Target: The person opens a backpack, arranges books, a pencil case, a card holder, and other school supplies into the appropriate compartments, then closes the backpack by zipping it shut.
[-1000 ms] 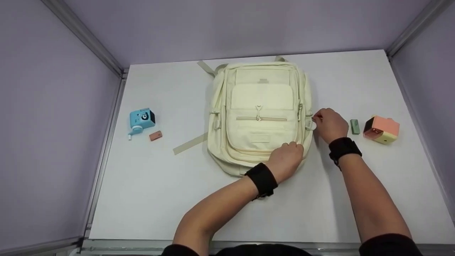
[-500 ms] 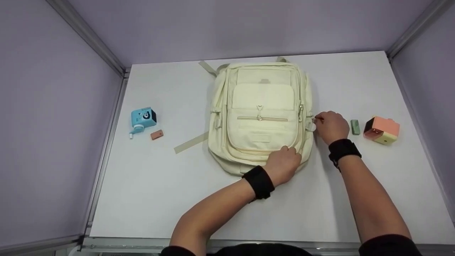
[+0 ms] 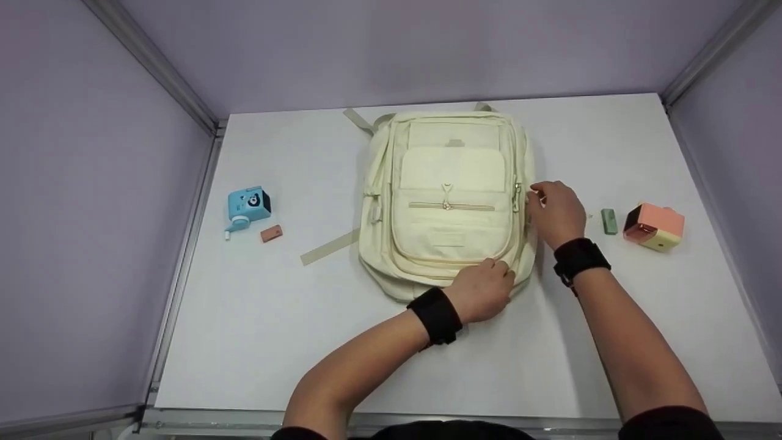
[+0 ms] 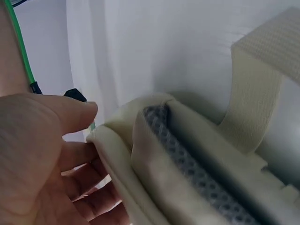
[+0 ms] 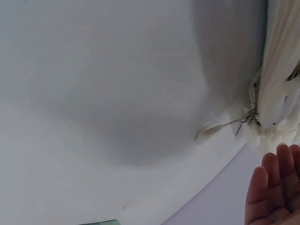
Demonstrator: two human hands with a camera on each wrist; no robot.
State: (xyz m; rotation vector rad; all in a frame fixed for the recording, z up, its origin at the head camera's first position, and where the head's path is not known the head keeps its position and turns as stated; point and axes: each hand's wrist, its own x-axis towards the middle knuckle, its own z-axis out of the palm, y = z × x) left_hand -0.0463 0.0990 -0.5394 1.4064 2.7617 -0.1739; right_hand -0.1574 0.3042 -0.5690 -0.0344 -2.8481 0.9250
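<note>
A cream backpack point(image 3: 455, 232) lies front side up on the white table. My left hand point(image 3: 479, 290) rests at its lower right edge. In the left wrist view, the fingers of that hand point(image 4: 79, 173) lie loosely against the cream fabric, with the thumb apart from it, beside a side pocket with grey mesh lining point(image 4: 183, 161). My right hand point(image 3: 557, 214) is at the bag's right side, close to the hanging zipper pulls point(image 3: 517, 192). Its fingers point(image 5: 276, 180) are extended beside the bag in the right wrist view, and a thin strap end point(image 5: 213, 131) sticks out there.
A blue crank pencil sharpener point(image 3: 247, 206) and a small reddish block point(image 3: 271, 233) are at the left. Right of the bag lie a green block point(image 3: 609, 221) and an orange-and-yellow box point(image 3: 654, 226). Loose straps point(image 3: 330, 247) stick out leftward. Panels point(image 3: 427, 49) enclose the table.
My right hand has left the small strap piece it pinched at the bag's side and moved left, onto the bag's edge. My left hand has shifted slightly left and down.
</note>
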